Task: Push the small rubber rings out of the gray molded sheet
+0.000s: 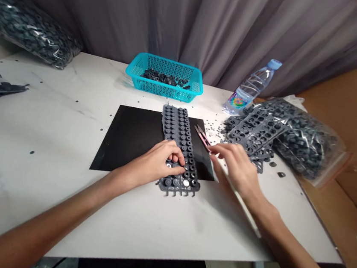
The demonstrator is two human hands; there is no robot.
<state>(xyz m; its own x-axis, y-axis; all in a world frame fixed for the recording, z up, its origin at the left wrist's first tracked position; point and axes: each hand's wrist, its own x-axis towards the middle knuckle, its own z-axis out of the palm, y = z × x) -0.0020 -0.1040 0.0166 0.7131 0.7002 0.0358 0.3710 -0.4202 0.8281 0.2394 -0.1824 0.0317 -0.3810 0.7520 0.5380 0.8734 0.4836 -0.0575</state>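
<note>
A grey rubber sheet of small round parts (178, 142) lies lengthwise on a black mat (133, 135) on the white table. My left hand (159, 162) rests on the sheet's near end, fingers curled and pinched over one of the round parts. My right hand (235, 166) lies just right of the mat, its fingertips closed on the handle end of small pink snips (202, 136), whose blades point away from me.
A teal basket (165, 77) holding loose grey parts stands behind the mat. A water bottle (250, 87) lies at the right, beside emptied grey sheets (255, 131) and a clear bag of parts (308, 145). Another bag (24, 26) sits far left. Tiny punched bits dot the table (52, 135).
</note>
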